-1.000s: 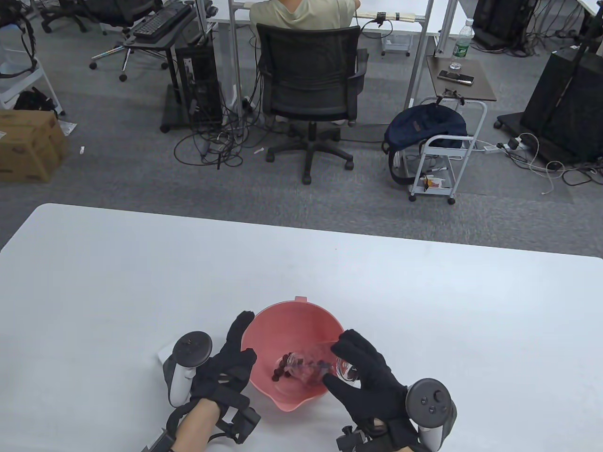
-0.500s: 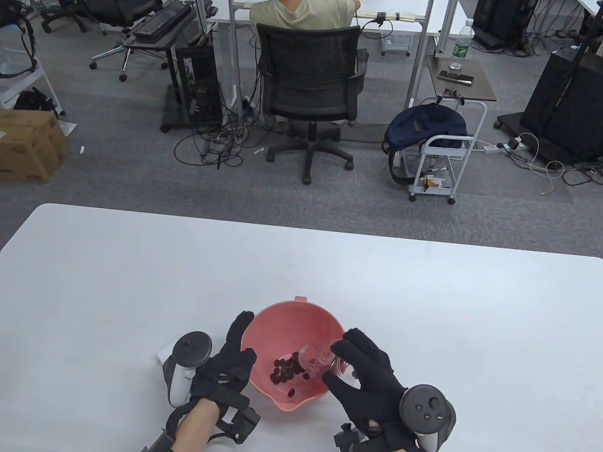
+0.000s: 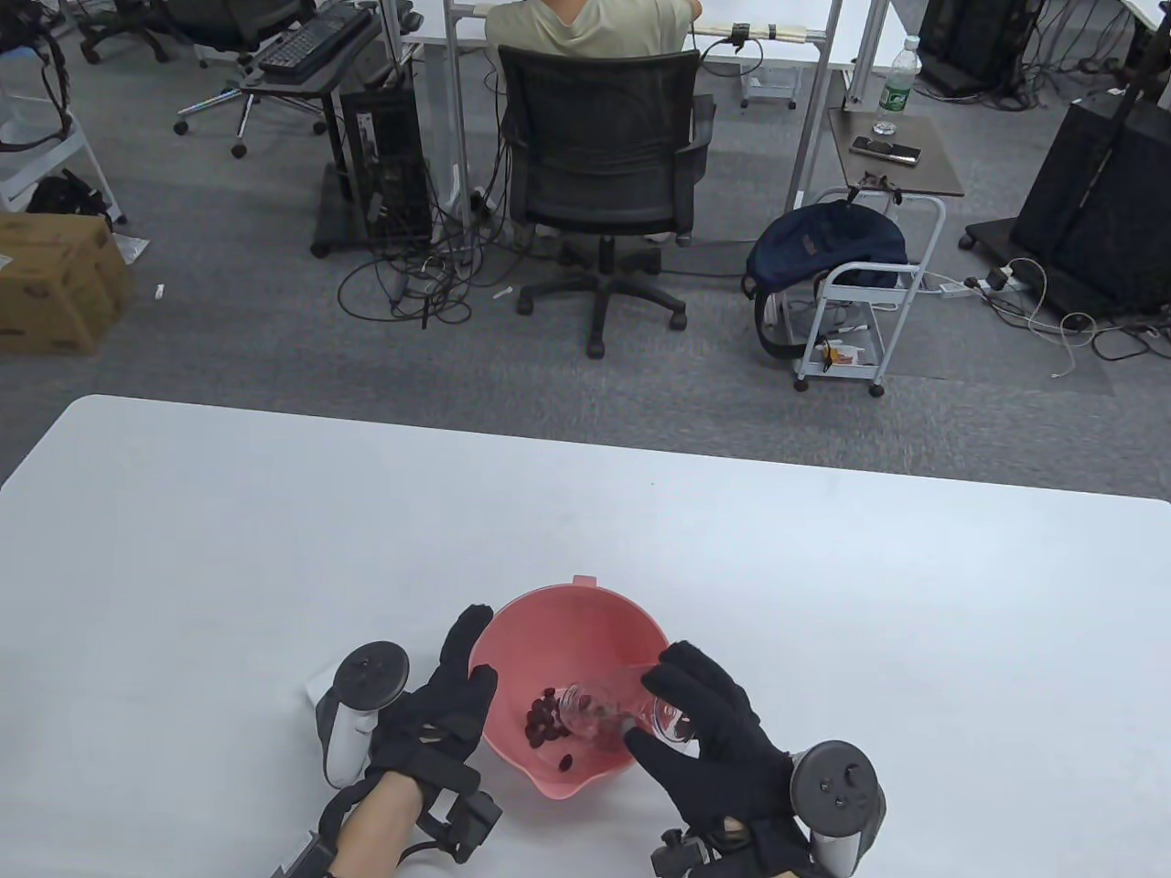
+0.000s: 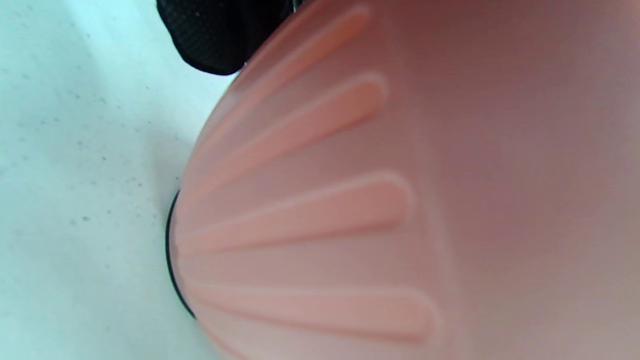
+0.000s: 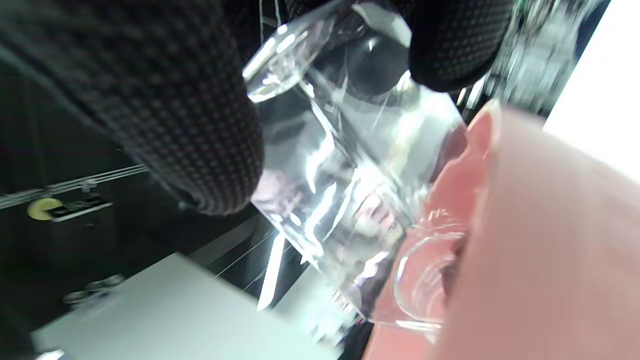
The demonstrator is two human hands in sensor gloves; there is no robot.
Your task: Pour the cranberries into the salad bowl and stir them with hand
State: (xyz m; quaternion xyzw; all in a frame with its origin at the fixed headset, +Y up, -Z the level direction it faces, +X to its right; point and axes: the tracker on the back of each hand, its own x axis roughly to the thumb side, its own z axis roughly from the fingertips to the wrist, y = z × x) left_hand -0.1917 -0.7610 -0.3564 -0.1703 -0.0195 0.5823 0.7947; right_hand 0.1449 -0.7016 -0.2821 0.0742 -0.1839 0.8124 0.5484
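Cranberries (image 3: 547,715) are seen lying in a dark cluster on the floor of the salad bowl (image 3: 585,611), toward its left side, with one berry apart nearer the near wall. The bowl, pink and ribbed on its outer wall (image 4: 310,210), stands on the white table (image 3: 274,549) close to the near edge. A clear glass (image 3: 599,709) is held tipped over the bowl's right rim, its mouth lowered toward the berries; whether any berries are left inside it cannot be told. The glass is grasped by the right hand (image 3: 723,741), fingers curled over the far side and thumb on the near side; in the right wrist view the gloved fingers (image 5: 165,110) are pressed against the glass wall (image 5: 350,165). The left hand (image 3: 439,713) is laid against the bowl's left outer wall, fingers extended along it and the thumb (image 3: 482,681) hooked at the rim. A tracker (image 3: 361,704) is strapped to the back of the left hand.
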